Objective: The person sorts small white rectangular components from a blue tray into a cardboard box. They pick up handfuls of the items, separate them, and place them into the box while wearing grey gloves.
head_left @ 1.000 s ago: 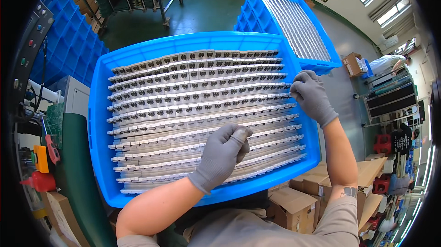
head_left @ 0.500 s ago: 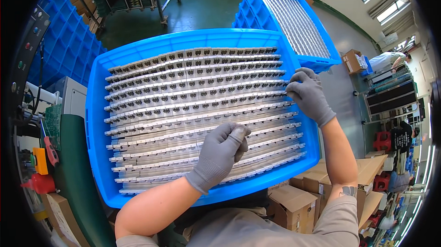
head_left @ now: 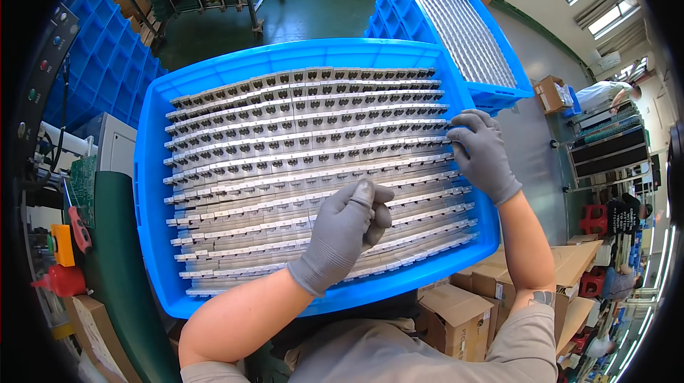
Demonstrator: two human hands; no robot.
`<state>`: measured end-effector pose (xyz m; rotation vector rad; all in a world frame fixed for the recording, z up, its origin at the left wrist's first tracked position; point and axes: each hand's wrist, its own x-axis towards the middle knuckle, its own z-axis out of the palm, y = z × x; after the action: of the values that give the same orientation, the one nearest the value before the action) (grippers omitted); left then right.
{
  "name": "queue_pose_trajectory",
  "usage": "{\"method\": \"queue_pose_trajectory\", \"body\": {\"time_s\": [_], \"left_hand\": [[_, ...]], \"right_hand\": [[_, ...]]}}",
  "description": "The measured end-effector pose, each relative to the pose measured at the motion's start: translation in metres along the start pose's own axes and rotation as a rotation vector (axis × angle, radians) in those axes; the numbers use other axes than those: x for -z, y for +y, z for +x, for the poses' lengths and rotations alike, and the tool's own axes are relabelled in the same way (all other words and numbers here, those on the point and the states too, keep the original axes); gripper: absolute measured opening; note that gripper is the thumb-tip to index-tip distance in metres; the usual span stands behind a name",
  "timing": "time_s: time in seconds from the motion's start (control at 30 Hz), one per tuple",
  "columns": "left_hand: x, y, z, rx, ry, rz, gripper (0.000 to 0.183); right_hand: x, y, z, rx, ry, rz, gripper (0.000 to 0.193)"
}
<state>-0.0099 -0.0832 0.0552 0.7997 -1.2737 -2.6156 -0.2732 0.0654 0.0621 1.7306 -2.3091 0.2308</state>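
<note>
A large blue plastic crate [head_left: 160, 98] lies before me, filled with long rows of small pale parts [head_left: 320, 101]. The far rows show dark fittings along them, while the near rows look mostly plain. My left hand [head_left: 345, 230], in a grey knit glove, hovers over the middle of the near rows. Its thumb lies against the curled index finger, and anything inside the grip is hidden. At the right end of the middle rows is my right hand [head_left: 484, 155], gloved likewise. Its fingers bend closed against the row ends by the crate wall; what they pinch is too small to make out.
Another blue crate [head_left: 491, 94] with similar rows stands beyond at the right. Stacked blue crates [head_left: 107, 55] rise at the left, near a green-covered surface [head_left: 117, 240] with a red-handled tool [head_left: 80, 230]. Cardboard boxes [head_left: 456, 315] sit by my right elbow. A wheeled rack [head_left: 605, 144] stands farther right.
My left hand has shifted slightly upward and its index finger stands a little more apart from the others. My right hand stays at the row ends, a touch lower in the view.
</note>
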Motion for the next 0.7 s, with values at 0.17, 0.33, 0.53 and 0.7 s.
{"method": "queue_pose_trajectory", "body": {"time_s": [0.17, 0.33, 0.53, 0.7], "left_hand": [[-0.002, 0.003, -0.003, 0.053, 0.037, -0.098, 0.061], [-0.003, 0.0, -0.001, 0.039, 0.028, -0.122, 0.058], [0.003, -0.007, 0.003, 0.045, 0.018, -0.121, 0.055], [0.003, -0.006, 0.001, 0.003, -0.073, -0.14, 0.051]], "right_hand": [[0.026, -0.055, 0.007, -0.049, 0.062, 0.457, 0.025], [0.046, -0.116, 0.02, 0.173, -0.075, 0.683, 0.025], [0.033, -0.134, 0.02, 0.199, -0.098, 0.564, 0.019], [0.029, -0.133, 0.01, 0.219, -0.005, 0.536, 0.017]]}}
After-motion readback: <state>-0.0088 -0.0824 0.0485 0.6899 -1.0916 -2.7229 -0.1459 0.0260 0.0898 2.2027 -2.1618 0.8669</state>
